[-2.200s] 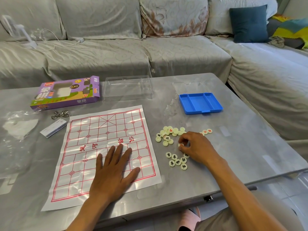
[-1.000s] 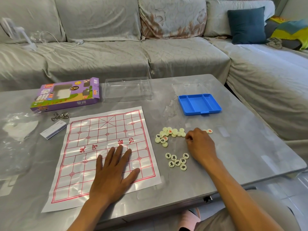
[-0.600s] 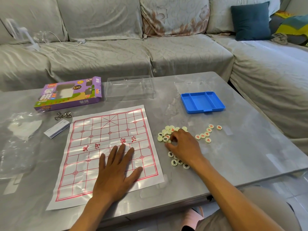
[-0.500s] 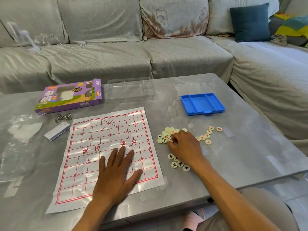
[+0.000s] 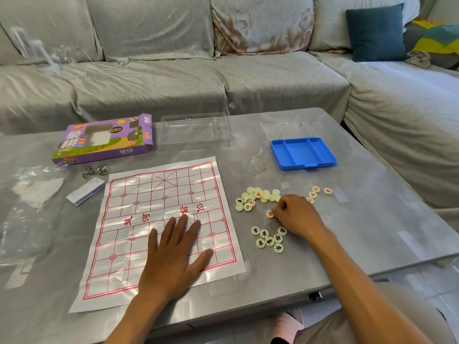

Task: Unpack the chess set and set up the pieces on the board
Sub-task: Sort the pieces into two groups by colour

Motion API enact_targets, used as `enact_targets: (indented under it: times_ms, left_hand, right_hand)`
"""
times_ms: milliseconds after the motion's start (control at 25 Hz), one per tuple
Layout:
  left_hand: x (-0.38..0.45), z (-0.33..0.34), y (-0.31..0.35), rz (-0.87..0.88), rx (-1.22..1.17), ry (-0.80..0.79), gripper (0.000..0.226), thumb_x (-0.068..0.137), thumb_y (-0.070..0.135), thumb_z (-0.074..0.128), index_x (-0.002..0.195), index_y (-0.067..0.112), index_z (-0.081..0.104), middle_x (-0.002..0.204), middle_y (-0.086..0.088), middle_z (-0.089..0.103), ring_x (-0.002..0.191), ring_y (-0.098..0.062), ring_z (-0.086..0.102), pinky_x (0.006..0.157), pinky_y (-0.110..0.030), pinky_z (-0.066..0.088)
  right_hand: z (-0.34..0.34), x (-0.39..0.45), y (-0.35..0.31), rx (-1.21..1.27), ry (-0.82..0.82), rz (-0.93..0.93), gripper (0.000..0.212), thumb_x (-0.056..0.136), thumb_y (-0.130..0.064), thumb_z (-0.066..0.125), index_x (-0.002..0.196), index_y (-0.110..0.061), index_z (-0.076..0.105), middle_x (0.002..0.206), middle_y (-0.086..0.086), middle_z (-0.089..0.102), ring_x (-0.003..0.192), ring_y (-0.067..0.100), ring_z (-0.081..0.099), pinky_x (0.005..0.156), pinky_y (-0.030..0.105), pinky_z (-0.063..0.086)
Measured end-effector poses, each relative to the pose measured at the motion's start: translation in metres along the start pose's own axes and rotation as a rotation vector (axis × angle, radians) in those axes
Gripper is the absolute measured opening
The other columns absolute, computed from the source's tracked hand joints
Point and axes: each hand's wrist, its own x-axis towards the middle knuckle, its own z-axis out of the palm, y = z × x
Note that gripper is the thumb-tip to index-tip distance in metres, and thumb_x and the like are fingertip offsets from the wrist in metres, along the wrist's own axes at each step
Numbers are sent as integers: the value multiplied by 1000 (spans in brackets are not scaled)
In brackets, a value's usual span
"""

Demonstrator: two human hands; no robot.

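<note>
From the head camera, the job now looks like sorting the round pieces by colour beside the board (image 5: 159,219). It is best to slide one piece at a time and keep the red and black groups apart.

The left hand (image 5: 173,254) lies flat and spread wide on the board, holding it still. The right hand (image 5: 295,217) is curled on the tabletop (image 5: 372,232), its fingertips (image 5: 274,211) pinching a red piece (image 5: 269,214). The mixed pile (image 5: 255,198) sits just behind it, the black pieces (image 5: 269,239) in front.
</note>
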Motion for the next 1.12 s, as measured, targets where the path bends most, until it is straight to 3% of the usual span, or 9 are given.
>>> enact_targets:
  times_ms: [120,200,360,440,560,840,1120]
  left_hand:
    - [0,0,0,-4,16,-15,91,71,87,-11,149,45,8,157,11,-10,146,-17,-10,117,-52,-7]
    - [0,0,0,-5,10,-4,90,72,87,-9,149,44,10,158,11,-8,146,-17,-9,117,-52,-7]
    - [0,2,-1,-4,19,-8,88,73,87,-7,149,45,10,158,11,-8,146,-17,-9,117,-52,-8]
    - [1,3,-1,-5,23,-7,87,74,87,-7,149,45,9,157,11,-9,145,-17,-10,117,-51,-9]
    - [1,3,-2,-4,27,-2,85,75,86,-5,149,45,10,157,11,-8,145,-17,-9,117,-52,-8]
    - [1,2,0,-4,17,11,86,76,85,-4,149,44,15,158,10,-5,146,-18,-6,117,-53,-6]
    - [1,3,-1,-11,24,5,86,75,86,-6,149,45,11,157,11,-9,146,-17,-9,117,-52,-8]
  right_hand:
    - [6,-5,-8,57,41,-138,14,87,-37,59,87,-24,59,87,-7,60,79,11,56,70,32,50]
    - [10,-5,-7,-40,66,-178,9,88,-34,58,91,-25,59,94,-5,60,84,12,55,72,31,50]
    - [-1,1,4,-138,222,58,9,92,-26,52,97,-22,59,104,1,59,84,16,53,71,32,48]
    - [5,-1,-3,-76,204,-110,16,94,-28,52,108,-26,59,111,-2,59,90,15,54,76,30,48]
    - [25,-10,-22,-40,-1,-414,33,96,-29,50,129,-32,53,124,-7,54,109,14,53,88,32,49]
    - [27,-4,-24,-45,116,-349,11,91,-30,55,97,-29,64,103,-10,59,92,11,56,75,28,50]
    - [23,-10,-22,-61,45,-400,23,92,-26,54,112,-31,64,116,-12,60,103,12,53,82,30,50]
